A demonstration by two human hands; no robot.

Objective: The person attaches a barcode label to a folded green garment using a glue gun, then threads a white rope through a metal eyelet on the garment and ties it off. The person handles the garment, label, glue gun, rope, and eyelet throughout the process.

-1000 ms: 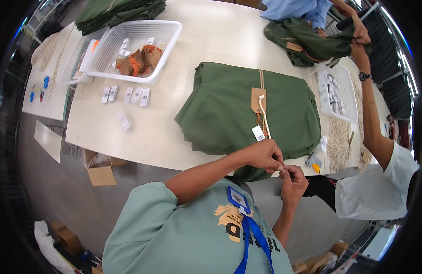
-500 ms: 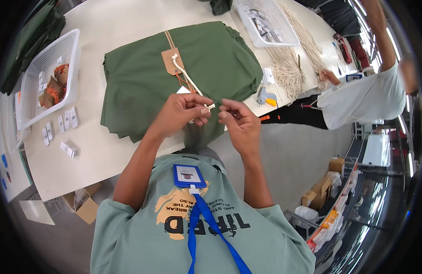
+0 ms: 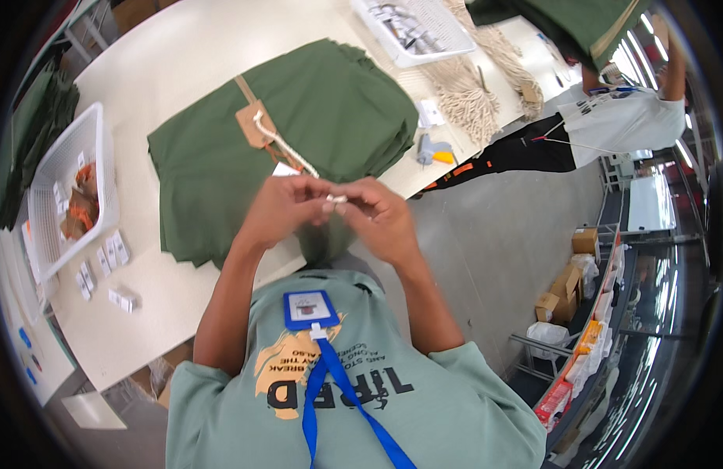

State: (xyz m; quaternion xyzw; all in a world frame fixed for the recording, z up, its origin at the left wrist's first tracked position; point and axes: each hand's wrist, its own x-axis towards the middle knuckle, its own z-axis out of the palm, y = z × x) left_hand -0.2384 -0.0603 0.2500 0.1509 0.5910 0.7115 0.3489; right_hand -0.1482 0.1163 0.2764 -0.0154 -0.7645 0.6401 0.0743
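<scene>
A pile of dark green fabric (image 3: pixel 330 94) lies on the table in front of me, with a brown tag (image 3: pixel 255 123) on its tan strap. From the tag a white twisted cord (image 3: pixel 287 148) runs to my fingers. My left hand (image 3: pixel 277 209) is closed in a pinch on the cord's end. My right hand (image 3: pixel 382 220) meets it there, thumb and fingers pinching the same pale end. The fingers hide most of that end. A small white label (image 3: pixel 284 170) sits just beyond my left hand, beside an orange string.
White baskets stand at left (image 3: pixel 109 168) and far right (image 3: pixel 412 56). Several small white label bundles (image 3: pixel 123 300) lie near the left one. A grey-and-orange tagging gun (image 3: pixel 435 150) and bundled cords (image 3: pixel 467 102) lie right. A co-worker (image 3: pixel 623 125) stands beyond the table's right edge.
My right hand has moved left to meet my left hand at the cord's end. The view has shifted. Green fabric now shows raised by the co-worker at the upper right.
</scene>
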